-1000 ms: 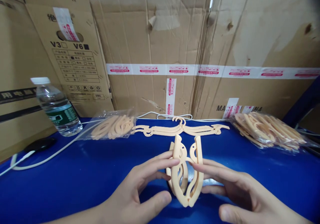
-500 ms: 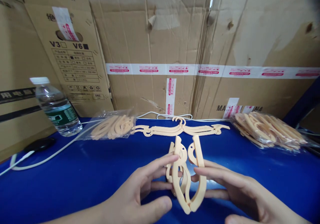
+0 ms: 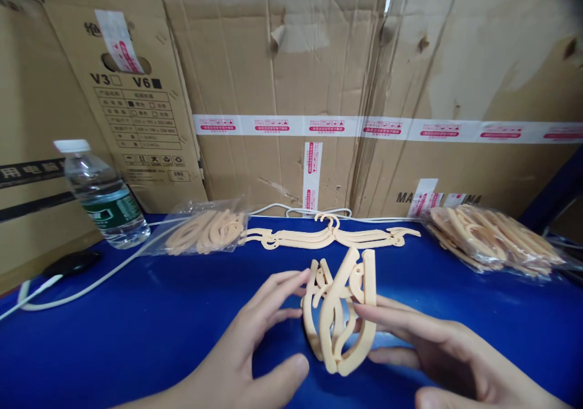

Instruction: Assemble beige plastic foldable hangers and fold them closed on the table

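In front of me a cream folding hanger [image 3: 328, 321] stands on the blue table, folded, its two arms meeting at the bottom. Close behind it on the left is another folded hanger [image 3: 310, 324], partly covered. My right hand [image 3: 437, 342] has its fingers around the right arm of the front hanger, index finger across the front, thumb apart. The fingers of my left hand [image 3: 259, 330] are spread, their tips at the left side of the rear hanger; whether they touch it I cannot tell.
Several hangers lie open across the back [image 3: 305, 239]. Bagged hangers lie at left [image 3: 204, 233] and right [image 3: 492, 239]. At far left are a water bottle [image 3: 102, 196], a black device [image 3: 73, 264] and a white cable [image 3: 104, 287]. Cardboard boxes [image 3: 282, 75] wall off the back.
My left fingers have come off the front hanger's left arm and moved left. That arm now leans over to the right, close to the other arm, uncovering more of the rear hanger.
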Demonstrator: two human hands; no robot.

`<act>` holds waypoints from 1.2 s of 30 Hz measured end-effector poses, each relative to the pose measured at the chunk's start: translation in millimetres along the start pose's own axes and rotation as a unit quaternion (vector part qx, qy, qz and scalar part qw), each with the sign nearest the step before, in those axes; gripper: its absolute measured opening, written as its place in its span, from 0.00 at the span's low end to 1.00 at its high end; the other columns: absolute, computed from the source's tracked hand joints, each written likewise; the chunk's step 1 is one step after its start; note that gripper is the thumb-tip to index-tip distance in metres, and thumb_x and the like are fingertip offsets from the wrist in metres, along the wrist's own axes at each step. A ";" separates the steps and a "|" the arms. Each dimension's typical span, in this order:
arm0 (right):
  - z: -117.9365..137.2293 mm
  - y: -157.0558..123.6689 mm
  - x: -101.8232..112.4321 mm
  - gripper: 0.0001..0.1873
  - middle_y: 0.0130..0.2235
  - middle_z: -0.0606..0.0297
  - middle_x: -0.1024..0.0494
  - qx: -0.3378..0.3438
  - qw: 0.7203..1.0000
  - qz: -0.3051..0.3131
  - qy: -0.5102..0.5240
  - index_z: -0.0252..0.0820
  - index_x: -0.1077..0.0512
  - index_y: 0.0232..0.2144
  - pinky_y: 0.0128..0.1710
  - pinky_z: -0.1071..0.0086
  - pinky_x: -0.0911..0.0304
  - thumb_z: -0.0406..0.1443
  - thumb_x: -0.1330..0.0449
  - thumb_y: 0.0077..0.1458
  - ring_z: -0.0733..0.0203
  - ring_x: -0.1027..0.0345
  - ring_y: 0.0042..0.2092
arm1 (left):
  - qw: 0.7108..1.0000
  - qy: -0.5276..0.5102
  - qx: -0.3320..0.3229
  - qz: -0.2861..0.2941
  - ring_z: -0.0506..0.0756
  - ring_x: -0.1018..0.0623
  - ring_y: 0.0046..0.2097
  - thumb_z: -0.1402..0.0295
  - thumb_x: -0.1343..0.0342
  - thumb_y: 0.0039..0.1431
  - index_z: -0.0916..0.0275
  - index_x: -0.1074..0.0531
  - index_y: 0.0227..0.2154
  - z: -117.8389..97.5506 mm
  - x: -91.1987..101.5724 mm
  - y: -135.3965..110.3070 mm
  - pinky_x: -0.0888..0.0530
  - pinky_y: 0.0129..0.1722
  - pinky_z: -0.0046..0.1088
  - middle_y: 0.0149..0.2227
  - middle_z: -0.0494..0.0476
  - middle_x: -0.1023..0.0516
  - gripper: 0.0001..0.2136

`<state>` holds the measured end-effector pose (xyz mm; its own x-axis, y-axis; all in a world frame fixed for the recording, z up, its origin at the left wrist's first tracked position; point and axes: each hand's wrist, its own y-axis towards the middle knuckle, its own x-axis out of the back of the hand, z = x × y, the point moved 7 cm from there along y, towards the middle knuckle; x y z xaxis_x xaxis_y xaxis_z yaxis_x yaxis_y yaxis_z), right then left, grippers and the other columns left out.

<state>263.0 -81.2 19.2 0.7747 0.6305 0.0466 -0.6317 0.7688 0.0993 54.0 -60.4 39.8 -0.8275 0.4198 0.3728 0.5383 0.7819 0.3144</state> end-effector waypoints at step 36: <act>19.6 14.5 11.1 0.29 0.53 0.52 0.27 0.028 0.777 -0.070 -0.625 0.49 0.40 0.64 0.47 0.51 0.27 0.47 0.45 0.63 0.45 0.29 0.51 | 0.912 0.342 -0.144 0.176 0.63 0.35 0.63 0.69 0.45 0.65 0.50 0.46 0.66 3.0 -28.2 -6.5 0.38 0.62 0.43 0.64 0.54 0.37 0.28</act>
<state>263.0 -65.2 40.6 0.2781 -0.0812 0.9571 -0.5643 0.7925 0.2312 73.3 -75.9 24.7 -0.3564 0.1592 0.9207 0.8519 0.4601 0.2502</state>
